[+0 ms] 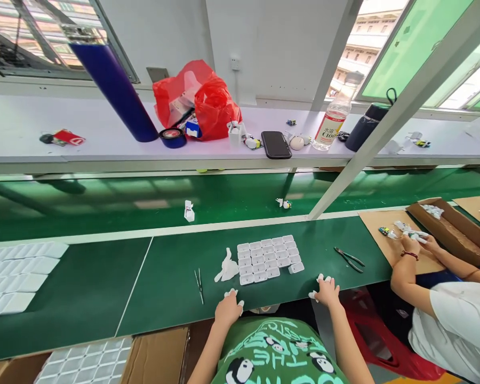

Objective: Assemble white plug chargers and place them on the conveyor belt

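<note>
Green bench edge (164, 298) under left hand (228, 309) and right hand (327, 292); grips half-open.

Green tee (264, 341) w/ panda print & pale lettering, white finger cots (320, 278) on left hand (228, 310) & right hand (327, 292)

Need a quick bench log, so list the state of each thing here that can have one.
left hand, open, resting at the table edge, empty
right hand, open, resting at the table edge, empty
white cases, lined up in rows, one apart
pliers, lying flat, handles spread
tweezers, lying flat, untouched
phone, lying flat, dark
bottle, upright
cardboard box, open
</note>
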`<state>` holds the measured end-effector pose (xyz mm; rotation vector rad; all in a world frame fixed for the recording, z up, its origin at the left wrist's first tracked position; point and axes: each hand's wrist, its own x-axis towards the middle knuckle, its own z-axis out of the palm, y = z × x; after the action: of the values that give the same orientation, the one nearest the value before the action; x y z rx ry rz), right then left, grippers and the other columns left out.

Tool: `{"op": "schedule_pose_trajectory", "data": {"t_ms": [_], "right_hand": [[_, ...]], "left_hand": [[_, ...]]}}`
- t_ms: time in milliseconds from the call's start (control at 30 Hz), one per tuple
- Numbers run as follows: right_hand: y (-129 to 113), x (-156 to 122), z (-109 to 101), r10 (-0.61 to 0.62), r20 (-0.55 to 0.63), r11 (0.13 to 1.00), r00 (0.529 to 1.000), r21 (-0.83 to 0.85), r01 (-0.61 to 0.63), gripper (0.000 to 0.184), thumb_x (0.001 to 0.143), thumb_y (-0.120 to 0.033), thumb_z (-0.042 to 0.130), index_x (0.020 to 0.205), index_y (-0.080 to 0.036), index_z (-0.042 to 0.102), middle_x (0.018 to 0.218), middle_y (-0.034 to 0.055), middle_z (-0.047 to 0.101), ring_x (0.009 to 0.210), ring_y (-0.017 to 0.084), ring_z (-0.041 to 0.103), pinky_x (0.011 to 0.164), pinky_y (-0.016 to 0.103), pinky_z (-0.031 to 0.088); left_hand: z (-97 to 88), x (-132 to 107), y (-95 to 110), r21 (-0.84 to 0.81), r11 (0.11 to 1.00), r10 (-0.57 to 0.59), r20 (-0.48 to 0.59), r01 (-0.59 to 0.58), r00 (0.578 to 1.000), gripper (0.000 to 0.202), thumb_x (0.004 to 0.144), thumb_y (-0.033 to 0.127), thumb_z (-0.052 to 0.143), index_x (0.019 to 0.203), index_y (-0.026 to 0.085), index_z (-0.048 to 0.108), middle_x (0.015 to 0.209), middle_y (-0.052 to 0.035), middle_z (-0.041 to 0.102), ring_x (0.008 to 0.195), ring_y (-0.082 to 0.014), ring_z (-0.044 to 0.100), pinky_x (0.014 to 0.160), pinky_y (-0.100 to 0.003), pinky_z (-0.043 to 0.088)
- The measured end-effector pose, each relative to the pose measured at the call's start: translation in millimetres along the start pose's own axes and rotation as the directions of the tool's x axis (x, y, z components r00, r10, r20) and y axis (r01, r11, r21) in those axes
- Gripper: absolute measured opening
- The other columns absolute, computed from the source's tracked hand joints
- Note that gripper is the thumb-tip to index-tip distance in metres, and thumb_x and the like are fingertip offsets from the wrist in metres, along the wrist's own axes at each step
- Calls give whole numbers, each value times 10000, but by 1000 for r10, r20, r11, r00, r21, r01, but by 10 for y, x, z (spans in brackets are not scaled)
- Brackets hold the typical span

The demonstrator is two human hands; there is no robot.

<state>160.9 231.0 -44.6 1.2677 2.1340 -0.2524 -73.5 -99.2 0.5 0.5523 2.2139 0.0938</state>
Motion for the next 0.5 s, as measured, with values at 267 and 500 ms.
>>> {"op": "schedule_pose_trajectory", "data": {"t_ms": [267, 500], "right_hand": [[-40, -105, -195, 17, -55, 995, 998, 102, -11, 599, 905, -422, 599, 1434, -143, 561, 1530, 253, 486, 1528, 413, 300, 1186, 594, 229], [-96, -147, -236, 76, -72, 980, 995, 189, -61, 518, 928, -344, 554, 1409, -154, 590, 1518, 224, 517, 1506, 369, 363, 1193, 545, 260]], "left_hand": [[16, 91, -21, 51, 998, 46, 20, -47, 999, 578, 975, 299, 397, 1497, 56, 456, 1474, -240, 584, 1331, -314, 600, 1067, -390, 465], [22, 269, -88, 67, 993, 91, 64, -95, 994, 455, 912, 259, 413, 1308, 189, 627, 1360, -196, 682, 1285, -306, 650, 1036, -391, 518]]}}
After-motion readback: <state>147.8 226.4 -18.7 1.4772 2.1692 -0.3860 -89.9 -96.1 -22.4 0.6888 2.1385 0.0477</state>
